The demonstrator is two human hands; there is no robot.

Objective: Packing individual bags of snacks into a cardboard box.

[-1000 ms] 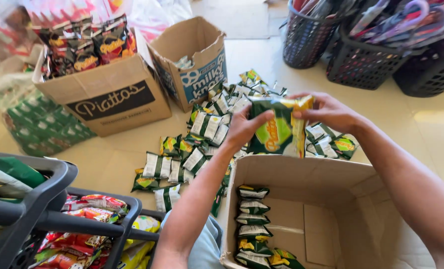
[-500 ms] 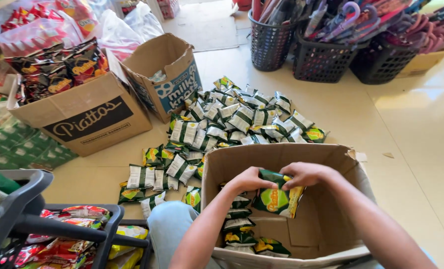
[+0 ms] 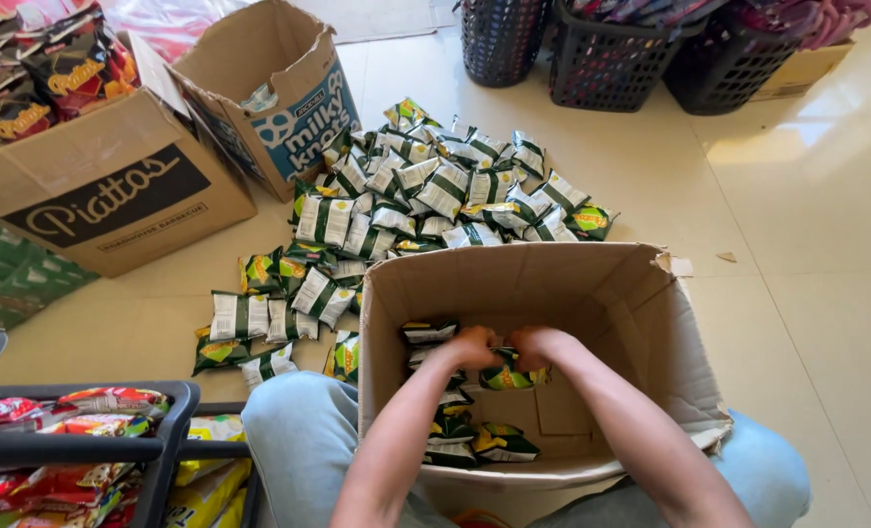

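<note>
Brown corrugated cardboard box (image 3: 592, 284) stands open on the floor between the person's knees. Both hands are inside it: left hand (image 3: 470, 349) and right hand (image 3: 541, 344) sit close together, fingers closed on a green and yellow foil snack packet (image 3: 507, 374) held above the box bottom. More such packets (image 3: 475, 435) are stacked along the box's left inner wall. Beyond the box's far wall, a loose heap of green and white snack packets (image 3: 426, 191) covers the cream floor tiles (image 3: 807, 196).

green-and-white snack packets (image 3: 435, 196) heaped between brown cartons (image 3: 543, 293).
</note>
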